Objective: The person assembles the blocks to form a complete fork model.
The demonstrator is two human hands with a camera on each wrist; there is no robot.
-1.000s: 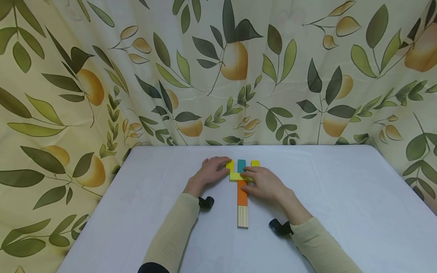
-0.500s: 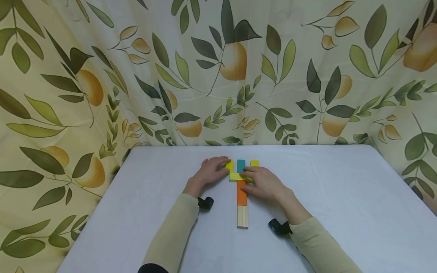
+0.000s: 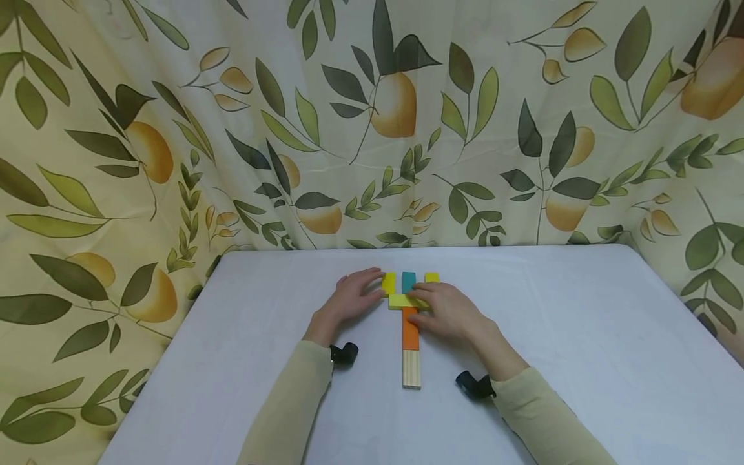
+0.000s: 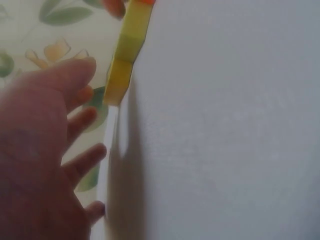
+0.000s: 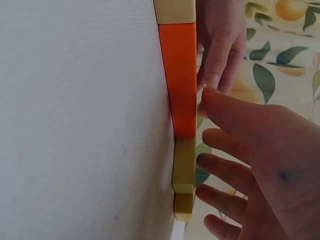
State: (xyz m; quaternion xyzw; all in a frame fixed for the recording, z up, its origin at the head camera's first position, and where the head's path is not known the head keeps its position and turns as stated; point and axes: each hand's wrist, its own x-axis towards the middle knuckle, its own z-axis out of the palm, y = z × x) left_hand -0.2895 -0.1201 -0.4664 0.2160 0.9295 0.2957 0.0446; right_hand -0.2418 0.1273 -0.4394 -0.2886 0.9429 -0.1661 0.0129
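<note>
Flat wooden blocks form a fork-like shape on the white table. A natural-wood piece (image 3: 411, 371) is nearest, then an orange block (image 3: 410, 334), then a light yellow crossbar (image 3: 400, 301). Beyond the crossbar stand a left yellow block (image 3: 390, 282), a teal block (image 3: 409, 282) and a right yellow block (image 3: 432, 277). My left hand (image 3: 349, 302) is beside the left yellow block; in the left wrist view its spread fingers look apart from it. My right hand (image 3: 450, 313) lies over the crossbar's right end with fingers loosely extended, partly hiding it. Whether its fingertips touch is unclear.
The white-covered table (image 3: 552, 323) extends to both sides of the blocks. Behind it and on the left hangs a curtain (image 3: 232, 161) with a leaf and fruit print. Black wrist cameras sit on the left wrist (image 3: 345, 354) and right wrist (image 3: 475, 385).
My left hand has drawn slightly left and back, away from the left yellow block. My right hand and the block shape keep their arrangement; the head view has shifted slightly.
</note>
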